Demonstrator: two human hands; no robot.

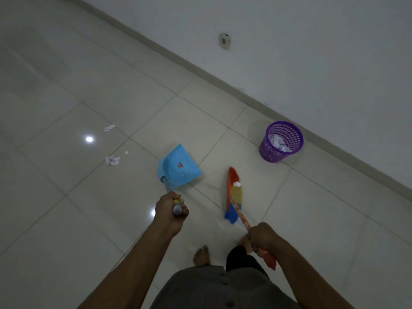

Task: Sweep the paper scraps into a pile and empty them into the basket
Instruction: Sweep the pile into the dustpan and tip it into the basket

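The left hand curls its fingers round the blue dustpan handle. The right hand grips the broom stick. Paper scraps lie on the floor left of the dustpan. The dustpan and broom lie between them and the purple basket, which stands beside the wall.

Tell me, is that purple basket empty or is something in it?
Not empty. The purple basket stands upright, and white paper scraps show inside it through the open top.
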